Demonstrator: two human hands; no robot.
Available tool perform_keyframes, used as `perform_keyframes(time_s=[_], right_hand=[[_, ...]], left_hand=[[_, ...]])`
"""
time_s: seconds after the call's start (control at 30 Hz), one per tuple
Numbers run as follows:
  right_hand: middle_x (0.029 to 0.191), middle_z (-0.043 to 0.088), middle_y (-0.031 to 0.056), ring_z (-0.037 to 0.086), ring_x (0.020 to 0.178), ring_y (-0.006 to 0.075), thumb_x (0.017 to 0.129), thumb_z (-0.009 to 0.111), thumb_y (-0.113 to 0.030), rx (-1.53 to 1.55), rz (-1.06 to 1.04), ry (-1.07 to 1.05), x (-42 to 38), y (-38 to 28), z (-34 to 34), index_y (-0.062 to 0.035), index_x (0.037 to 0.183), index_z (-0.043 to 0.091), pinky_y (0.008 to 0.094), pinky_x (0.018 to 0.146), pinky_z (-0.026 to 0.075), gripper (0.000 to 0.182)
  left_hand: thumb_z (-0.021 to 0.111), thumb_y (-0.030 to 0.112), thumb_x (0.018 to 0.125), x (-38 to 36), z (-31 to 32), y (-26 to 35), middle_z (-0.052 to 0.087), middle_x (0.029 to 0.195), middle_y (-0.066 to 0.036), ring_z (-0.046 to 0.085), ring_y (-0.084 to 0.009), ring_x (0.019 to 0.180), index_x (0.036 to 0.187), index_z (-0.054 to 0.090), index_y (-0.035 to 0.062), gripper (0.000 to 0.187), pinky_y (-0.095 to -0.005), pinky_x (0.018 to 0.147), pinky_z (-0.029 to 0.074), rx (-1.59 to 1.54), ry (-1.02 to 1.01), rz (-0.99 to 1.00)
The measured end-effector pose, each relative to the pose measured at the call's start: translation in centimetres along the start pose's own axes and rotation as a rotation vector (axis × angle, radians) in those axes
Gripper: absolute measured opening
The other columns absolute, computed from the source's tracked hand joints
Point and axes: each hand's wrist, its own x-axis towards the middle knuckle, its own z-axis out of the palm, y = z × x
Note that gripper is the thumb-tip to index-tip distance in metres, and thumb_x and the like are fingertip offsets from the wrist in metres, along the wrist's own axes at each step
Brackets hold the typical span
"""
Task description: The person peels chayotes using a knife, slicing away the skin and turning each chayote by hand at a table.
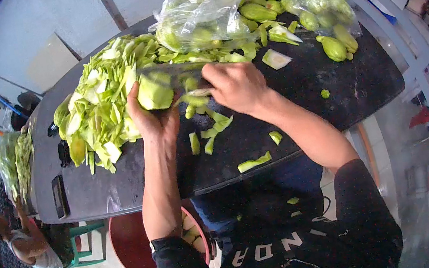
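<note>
My left hand (152,115) is wrapped around a pale green, partly peeled chayote (156,91), held upright above the dark table. In my right hand (237,84) is a knife (179,72); its blade is smeared by motion and reaches across to the top right side of the chayote. My right fingers hide the handle. A strip of peel (196,101) shows just below the blade. Left of my left hand rises a big heap of green peelings (100,103). Loose peel pieces (217,124) lie on the table under my hands.
A clear plastic bag of whole chayotes (257,7) stands at the back of the table (330,96). Two chayotes (335,47) sit at its right. A phone-like dark object (59,196) lies near the left edge. Below is a red tub (132,250); a seated person (33,247) is at left.
</note>
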Motion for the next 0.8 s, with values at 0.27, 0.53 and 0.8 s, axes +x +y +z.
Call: perform_keyframes(time_s=[0.27,0.53,0.8], right_hand=[[0.062,0.054,0.004,0.061,0.055,0.0206,0.066,0.067,-0.006,-0.044,-0.335,0.111,0.0,-2.4,0.0,-0.0024,0.086,0.057,0.0329,0.049,0.05,0.022],[0.063,0.06,0.0059,0.066,0.06,0.0252,0.078,0.061,-0.013,0.03,-0.122,0.019,-0.2,-0.3,0.6,-0.0099,0.082,0.052,0.0392,0.05,0.053,0.01],[0.062,0.057,0.0032,0.065,0.06,0.0248,0.072,0.064,-0.011,0.089,-0.216,0.03,0.1,-1.4,-1.3,-0.0114,0.081,0.052,0.0394,0.048,0.052,0.016]], left_hand=[[0.049,0.05,0.092,2.9,-4.8,-1.4,0.064,0.114,-0.014,0.063,-0.0267,0.101,0.118,0.058,0.0071,0.051,-0.0408,0.088,0.053,0.133,-0.273,-0.044],[0.046,0.048,0.091,-0.1,-0.9,-0.6,0.062,0.113,-0.009,0.058,-0.0259,0.109,0.121,0.056,0.0107,0.049,-0.0511,0.095,0.046,0.211,0.023,-0.029],[0.046,0.052,0.091,-0.7,-0.6,-0.6,0.062,0.117,-0.012,0.059,-0.0295,0.107,0.122,0.055,0.0064,0.056,-0.0467,0.095,0.047,0.186,-0.104,0.013]])
